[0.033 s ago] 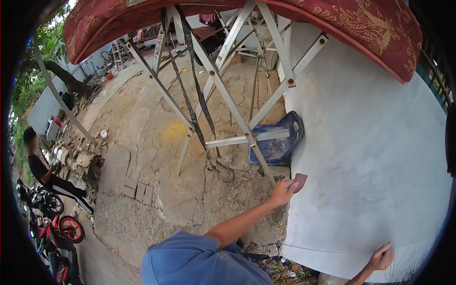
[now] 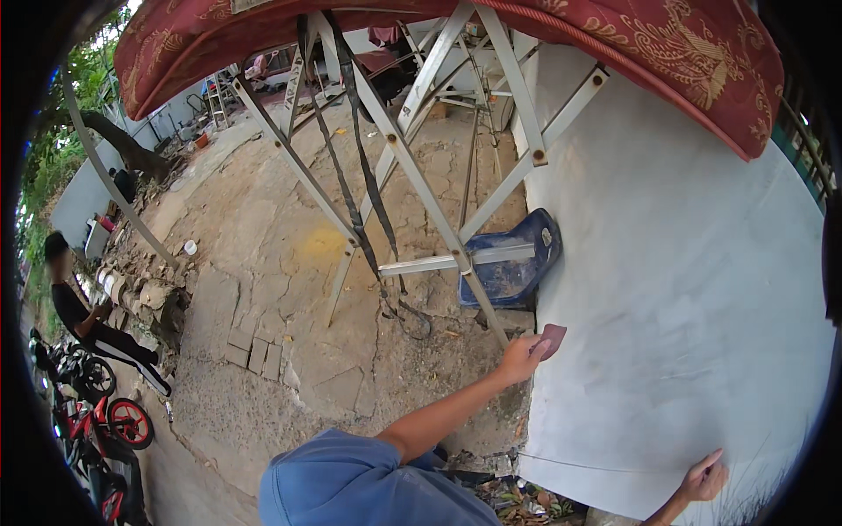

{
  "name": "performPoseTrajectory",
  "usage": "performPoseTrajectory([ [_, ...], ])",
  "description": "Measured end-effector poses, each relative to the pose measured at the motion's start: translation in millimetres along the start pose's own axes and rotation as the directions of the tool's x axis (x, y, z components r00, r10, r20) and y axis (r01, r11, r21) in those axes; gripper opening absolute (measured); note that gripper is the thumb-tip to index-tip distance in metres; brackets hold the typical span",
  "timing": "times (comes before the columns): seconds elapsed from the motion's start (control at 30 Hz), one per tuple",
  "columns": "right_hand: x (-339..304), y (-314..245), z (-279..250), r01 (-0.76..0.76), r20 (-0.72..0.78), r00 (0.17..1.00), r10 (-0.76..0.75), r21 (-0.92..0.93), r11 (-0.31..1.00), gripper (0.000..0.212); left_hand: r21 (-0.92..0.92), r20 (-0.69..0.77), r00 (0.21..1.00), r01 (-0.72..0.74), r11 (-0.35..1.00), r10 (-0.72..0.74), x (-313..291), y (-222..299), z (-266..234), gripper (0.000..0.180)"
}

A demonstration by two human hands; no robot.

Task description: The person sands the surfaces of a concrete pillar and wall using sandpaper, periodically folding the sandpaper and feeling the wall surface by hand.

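The left hand (image 2: pixel 519 360) pinched a flat maroon sheet (image 2: pixel 551 340) near a smooth whitish wall (image 2: pixel 667 289); the right hand (image 2: pixel 704 479) curled, grip unclear.

a broad open stretch of white wall (image 2: pixel 658 263) lies between the left hand (image 2: pixel 522 358) and the right hand (image 2: pixel 704 478), so either could pass sideways over it. above the left hand the way is crowded: a metal leg (image 2: pixel 484 298) comes down just beside its fingers, with a blue seat (image 2: pixel 517 287) behind that leg, beside the wall. farther up, slanting bars (image 2: pixel 497 197) and hanging black straps (image 2: pixel 363 123) break up the room over the floor (image 2: pixel 237 403), though gaps show between them. red cloth (image 2: pixel 702 53) overhangs the top.
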State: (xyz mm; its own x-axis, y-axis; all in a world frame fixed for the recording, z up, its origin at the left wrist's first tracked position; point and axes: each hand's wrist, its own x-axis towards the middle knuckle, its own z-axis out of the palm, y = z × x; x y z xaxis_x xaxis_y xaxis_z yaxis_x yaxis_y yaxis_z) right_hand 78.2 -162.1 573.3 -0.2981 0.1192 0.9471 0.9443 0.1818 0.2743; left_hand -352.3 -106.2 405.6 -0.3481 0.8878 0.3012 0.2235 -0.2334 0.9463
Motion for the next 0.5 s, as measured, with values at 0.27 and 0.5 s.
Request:
performPoseTrajectory([
  [0.27, 77.9, -46.8, 96.3, 0.068, 0.029, 0.997, -0.076, 0.205, 0.976, 0.03, 0.046, -0.056, 0.975, 0.216, 0.975, -0.214, 28.2, -43.5, -41.5, 0.029],
  [0.5, 136.4, -39.3, 179.9, 0.13, 0.041, 0.989, -0.143, 0.222, 0.966, 0.027, 0.067, -0.115, 0.966, 0.24, 0.968, -0.232, 59.8, -90.8, -44.7, 0.028],
])
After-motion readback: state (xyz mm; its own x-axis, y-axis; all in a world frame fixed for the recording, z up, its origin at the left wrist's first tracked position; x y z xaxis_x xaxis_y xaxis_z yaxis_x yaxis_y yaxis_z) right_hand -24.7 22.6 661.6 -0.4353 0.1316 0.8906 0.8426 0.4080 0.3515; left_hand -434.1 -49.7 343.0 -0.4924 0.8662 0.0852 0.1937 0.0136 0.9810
